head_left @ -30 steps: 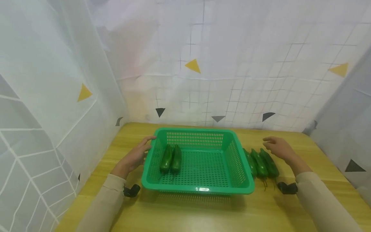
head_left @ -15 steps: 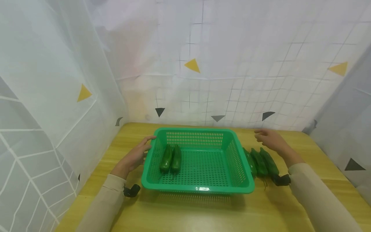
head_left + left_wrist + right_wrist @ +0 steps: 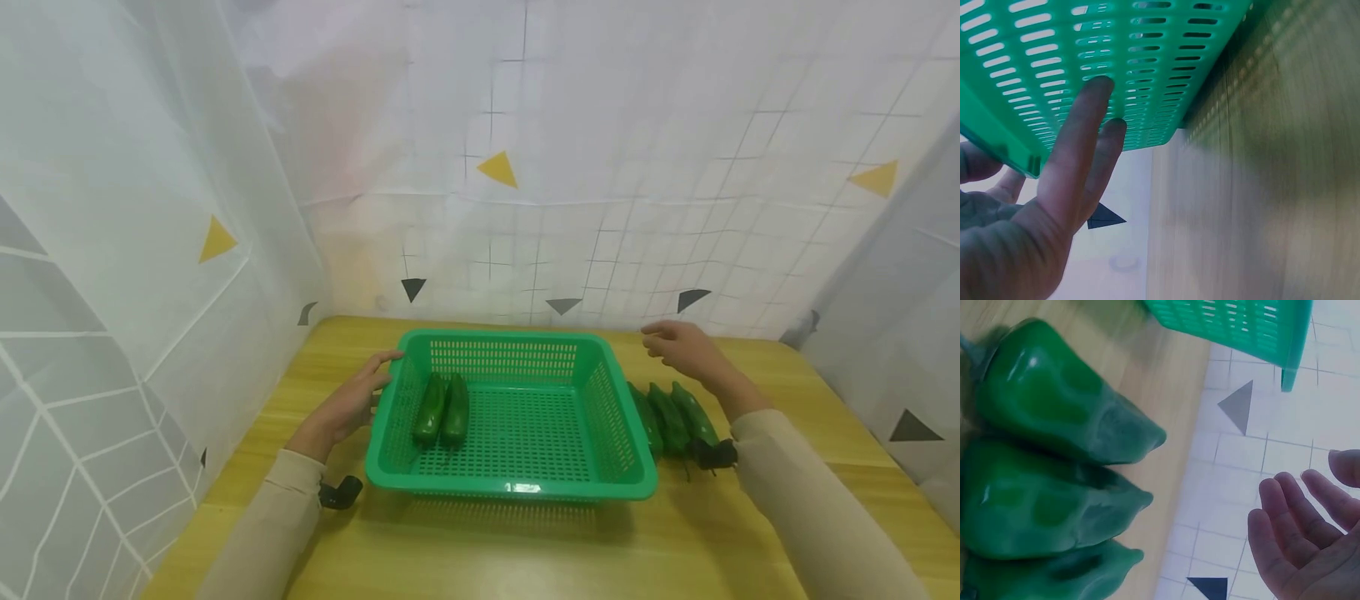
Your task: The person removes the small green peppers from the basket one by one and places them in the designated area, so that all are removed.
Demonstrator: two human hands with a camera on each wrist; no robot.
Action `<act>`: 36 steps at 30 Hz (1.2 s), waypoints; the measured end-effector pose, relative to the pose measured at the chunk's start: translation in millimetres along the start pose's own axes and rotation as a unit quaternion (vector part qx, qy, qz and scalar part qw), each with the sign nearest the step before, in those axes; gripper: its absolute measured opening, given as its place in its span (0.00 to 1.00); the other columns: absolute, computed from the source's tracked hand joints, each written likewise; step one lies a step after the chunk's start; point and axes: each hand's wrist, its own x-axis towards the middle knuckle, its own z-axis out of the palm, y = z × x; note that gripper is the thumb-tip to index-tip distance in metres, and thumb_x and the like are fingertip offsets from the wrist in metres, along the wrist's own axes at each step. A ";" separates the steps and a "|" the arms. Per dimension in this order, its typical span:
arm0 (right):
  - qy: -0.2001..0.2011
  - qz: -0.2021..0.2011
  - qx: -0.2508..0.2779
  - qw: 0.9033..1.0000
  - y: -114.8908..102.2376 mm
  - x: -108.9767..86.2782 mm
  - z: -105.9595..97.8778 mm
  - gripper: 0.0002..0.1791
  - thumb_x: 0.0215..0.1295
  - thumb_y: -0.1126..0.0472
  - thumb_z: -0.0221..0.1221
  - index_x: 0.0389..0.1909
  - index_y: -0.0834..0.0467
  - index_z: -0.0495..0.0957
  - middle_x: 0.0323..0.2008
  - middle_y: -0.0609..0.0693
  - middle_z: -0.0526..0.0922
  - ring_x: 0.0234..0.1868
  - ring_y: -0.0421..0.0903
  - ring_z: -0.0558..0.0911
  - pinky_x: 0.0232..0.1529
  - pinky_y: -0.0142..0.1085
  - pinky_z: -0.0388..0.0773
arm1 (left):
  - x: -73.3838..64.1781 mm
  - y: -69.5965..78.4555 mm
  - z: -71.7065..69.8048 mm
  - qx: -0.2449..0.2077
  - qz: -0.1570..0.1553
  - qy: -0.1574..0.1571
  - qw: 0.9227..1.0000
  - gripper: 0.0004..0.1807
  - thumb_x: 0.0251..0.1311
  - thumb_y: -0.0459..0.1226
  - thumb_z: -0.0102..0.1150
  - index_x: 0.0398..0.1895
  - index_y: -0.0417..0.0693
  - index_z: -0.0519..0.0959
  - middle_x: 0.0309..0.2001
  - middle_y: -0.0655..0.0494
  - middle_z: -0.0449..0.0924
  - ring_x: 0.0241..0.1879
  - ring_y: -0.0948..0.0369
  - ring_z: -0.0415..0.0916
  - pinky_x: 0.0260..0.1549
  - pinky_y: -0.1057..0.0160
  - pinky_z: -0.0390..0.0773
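My left hand rests against the left side of a green plastic basket. In the left wrist view, two straight fingers touch its slotted outer wall. Two green peppers, one beside the other, lie side by side inside at the left. Three more green peppers lie on the table right of the basket, including the outer pepper; the right wrist view shows them close up, with the middle pepper between the others. Beyond their far tips hovers my right hand, fingers loosely bent and holding nothing.
A wood-grain table bears everything. White sheeting with lines and triangles rises behind it, and similar sheeting hangs at both sides. A black wrist mount on the right sleeve is above the peppers' near ends.
My right hand has moved left and away from me, past the peppers' tips toward the basket's far right corner. The left hand, basket and peppers stay in place.
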 end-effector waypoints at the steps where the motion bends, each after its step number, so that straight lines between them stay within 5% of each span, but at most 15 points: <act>1: 0.000 -0.003 0.000 1.000 -2.0 0.6 0.2 0.29 0.82 0.54 0.45 0.69 0.74 0.64 0.61 0.75 0.72 0.59 0.69 0.76 0.56 0.57 0.77 | 0.2 0.0 0.0 0.000 0.000 0.000 1.000 0.29 0.78 0.40 0.41 0.79 0.60 0.51 0.69 0.40 0.60 0.59 0.41 0.71 0.48 0.47 0.79; 36: -0.008 -0.038 0.009 0.999 -74.6 26.7 11.5 0.26 0.80 0.57 0.48 0.68 0.71 0.68 0.61 0.71 0.75 0.58 0.65 0.78 0.59 0.57 0.74 | 1.4 -1.9 -1.6 -0.001 0.001 -0.003 1.000 0.30 0.78 0.41 0.43 0.79 0.60 0.51 0.70 0.41 0.59 0.61 0.40 0.71 0.47 0.48 0.80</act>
